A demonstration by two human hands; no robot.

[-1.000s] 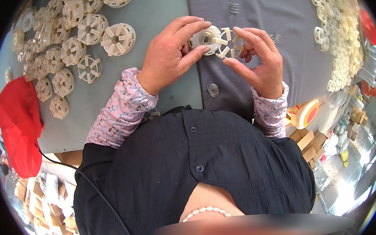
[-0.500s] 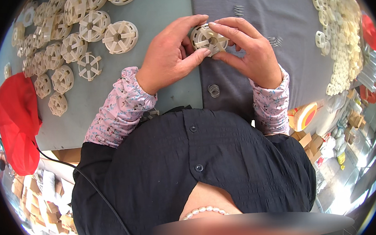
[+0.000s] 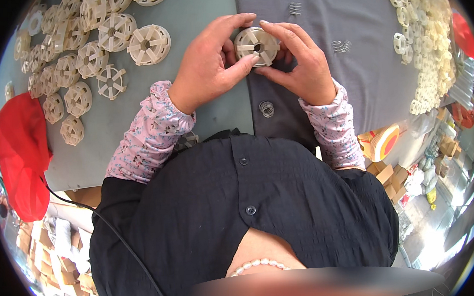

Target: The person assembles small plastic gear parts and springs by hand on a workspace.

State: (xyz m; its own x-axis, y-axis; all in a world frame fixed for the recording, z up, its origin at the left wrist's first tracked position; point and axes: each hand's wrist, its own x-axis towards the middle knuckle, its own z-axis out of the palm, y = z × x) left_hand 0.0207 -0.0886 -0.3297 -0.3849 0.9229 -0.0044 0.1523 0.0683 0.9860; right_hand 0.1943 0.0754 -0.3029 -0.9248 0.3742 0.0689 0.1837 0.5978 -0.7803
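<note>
Between both hands is a round, cream plastic spoked wheel part, its spoked face turned up and a dark hole at its middle. My left hand grips its left side, with the thumb laid on the near part of the face. My right hand holds the right rim, fingers curved round the far side and thumb at the near edge. A coil spring lies on the grey cloth just nearer than the hands. Another spring lies beyond the right hand, and more tangled springs are to its right.
Several similar spoked wheels cover the left of the green tabletop. A heap of small cream plastic rings lies along the right of the grey cloth. A red cloth bag hangs at the left table edge.
Both hands have shifted slightly left with the wheel part. Its face now shows flatter, with the spokes and centre hole more exposed, and the right fingers have moved toward its rim.
</note>
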